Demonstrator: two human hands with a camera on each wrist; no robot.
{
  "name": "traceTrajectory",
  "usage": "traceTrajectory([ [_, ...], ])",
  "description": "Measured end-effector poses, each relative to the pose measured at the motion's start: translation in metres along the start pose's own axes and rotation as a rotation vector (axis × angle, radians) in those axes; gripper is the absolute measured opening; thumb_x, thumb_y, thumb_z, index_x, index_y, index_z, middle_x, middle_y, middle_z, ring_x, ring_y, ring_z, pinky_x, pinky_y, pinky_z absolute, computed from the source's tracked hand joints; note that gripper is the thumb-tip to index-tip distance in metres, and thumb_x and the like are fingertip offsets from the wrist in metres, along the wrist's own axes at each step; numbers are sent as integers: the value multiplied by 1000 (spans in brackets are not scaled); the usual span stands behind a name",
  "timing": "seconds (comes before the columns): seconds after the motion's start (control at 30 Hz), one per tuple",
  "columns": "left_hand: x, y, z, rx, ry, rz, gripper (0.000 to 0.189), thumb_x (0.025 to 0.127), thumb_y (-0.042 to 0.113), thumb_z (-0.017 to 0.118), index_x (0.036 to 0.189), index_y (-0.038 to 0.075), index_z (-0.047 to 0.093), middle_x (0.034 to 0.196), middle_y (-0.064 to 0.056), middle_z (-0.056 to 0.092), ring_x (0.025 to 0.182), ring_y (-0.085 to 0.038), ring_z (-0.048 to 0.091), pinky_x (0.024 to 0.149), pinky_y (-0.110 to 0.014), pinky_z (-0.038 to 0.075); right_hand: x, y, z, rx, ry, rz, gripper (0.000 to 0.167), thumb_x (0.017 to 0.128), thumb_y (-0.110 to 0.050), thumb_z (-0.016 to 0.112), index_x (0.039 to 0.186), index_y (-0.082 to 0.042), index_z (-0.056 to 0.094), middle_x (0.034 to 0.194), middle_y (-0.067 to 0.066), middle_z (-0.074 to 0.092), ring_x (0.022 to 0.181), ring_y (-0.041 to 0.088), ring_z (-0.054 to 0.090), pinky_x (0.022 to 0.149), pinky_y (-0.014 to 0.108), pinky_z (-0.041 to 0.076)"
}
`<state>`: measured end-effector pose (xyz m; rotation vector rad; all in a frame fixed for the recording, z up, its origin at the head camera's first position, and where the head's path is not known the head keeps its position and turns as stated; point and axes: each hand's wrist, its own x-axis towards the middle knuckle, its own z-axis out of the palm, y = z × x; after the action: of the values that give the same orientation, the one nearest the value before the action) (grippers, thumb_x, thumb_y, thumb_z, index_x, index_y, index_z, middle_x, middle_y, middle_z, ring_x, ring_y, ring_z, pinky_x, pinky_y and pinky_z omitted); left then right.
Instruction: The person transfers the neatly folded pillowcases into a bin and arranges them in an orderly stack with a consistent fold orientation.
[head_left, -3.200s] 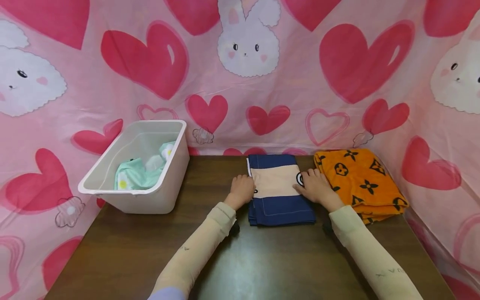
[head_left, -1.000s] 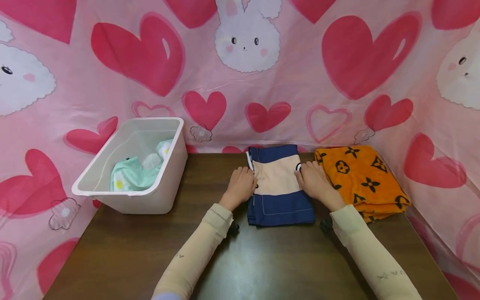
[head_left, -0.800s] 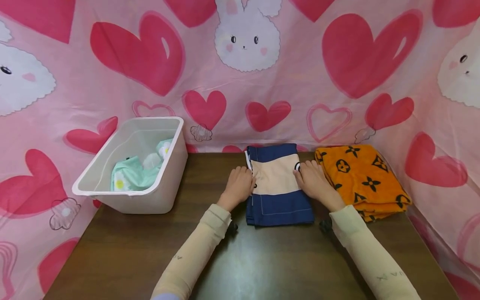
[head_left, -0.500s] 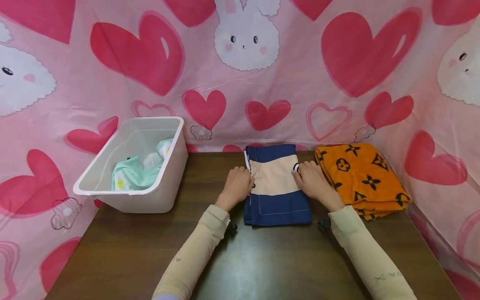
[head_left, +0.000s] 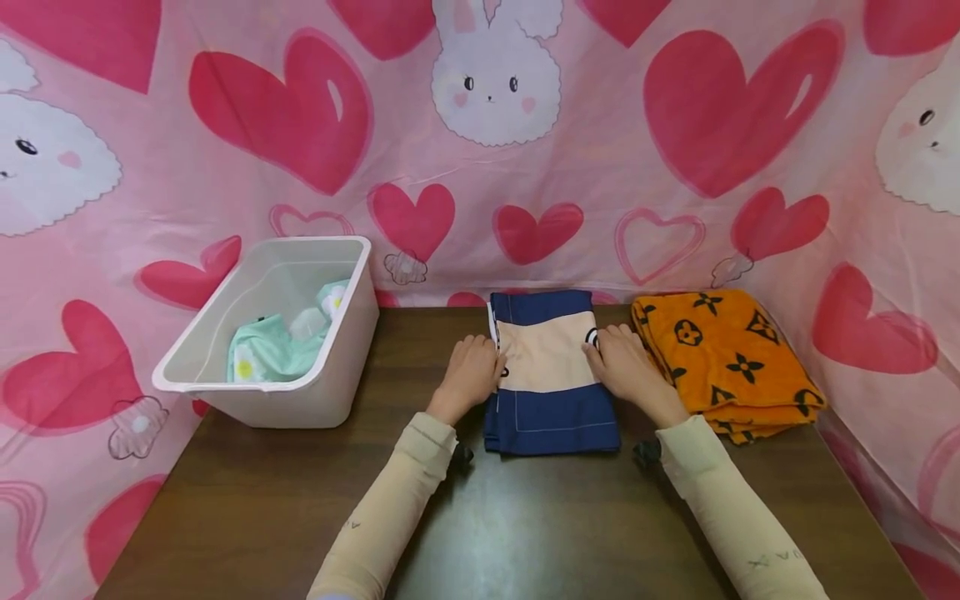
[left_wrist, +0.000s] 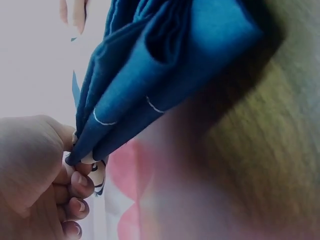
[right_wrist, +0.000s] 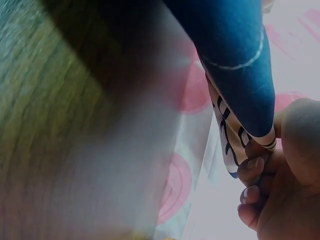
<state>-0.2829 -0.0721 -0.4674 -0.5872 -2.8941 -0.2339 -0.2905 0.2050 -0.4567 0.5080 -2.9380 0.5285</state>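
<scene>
L hand (head_left: 468,372) + R hand (head_left: 628,368): fingers (left_wrist: 81,184) pinch folded cloth (head_left: 551,358) nr far edge of surface (head_left: 525,533); prob best held level, taut.

Curtained-off tabletop workspace; pink heart-and-rabbit cloth (head_left: 468,179) round three sides, brown wood-grain table (head_left: 540,517)

Folded navy-and-beige cloth (head_left: 545,354) at centre, left hand (head_left: 468,372) holding left edge, right hand (head_left: 628,368) holding right edge, orange towel (head_left: 723,358) right on brown table (head_left: 525,533), white bin (head_left: 296,410) left, mint fabric (head_left: 276,354) inside, pink curtain (head_left: 480,187) at far side.
</scene>
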Motion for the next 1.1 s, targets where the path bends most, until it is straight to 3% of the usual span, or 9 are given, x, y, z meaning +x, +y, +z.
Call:
traceTrajectory([
  [0.3,-3,-2,-7,-42,-5,-34,34,106,30,50,90,4,65,91,-12,65,88,-30,59,81,-42,48,-1,-5,0,35,11,-2,32,105,-26,52,87,-1,56,81,13,51,86,34,44,76,42,32],
  [0.57,-3,-4,-14,-74,37,-44,36,106,32,50,84,6,62,86,-11,62,85,-30,58,81,-43,48,1,-10,-3,48,41,-20,32,105,-24,53,81,-3,53,80,13,49,83,33,43,73,40,29],
  [0.83,-3,-6,-19,-114,22,-72,36,108,33,48,88,6,62,89,-10,61,87,-29,55,84,-42,46,2,-15,-4,58,43,-3,33,106,-25,51,81,-4,52,78,12,48,83,33,42,73,40,28],
  [1.1,-2,-2,-22,-111,82,-45,33,107,31,51,87,6,61,86,-10,60,85,-30,56,81,-43,47,1,-23,-6,51,46,36,35,106,-27,49,83,-1,55,81,15,50,85,35,43,76,43,31],
])
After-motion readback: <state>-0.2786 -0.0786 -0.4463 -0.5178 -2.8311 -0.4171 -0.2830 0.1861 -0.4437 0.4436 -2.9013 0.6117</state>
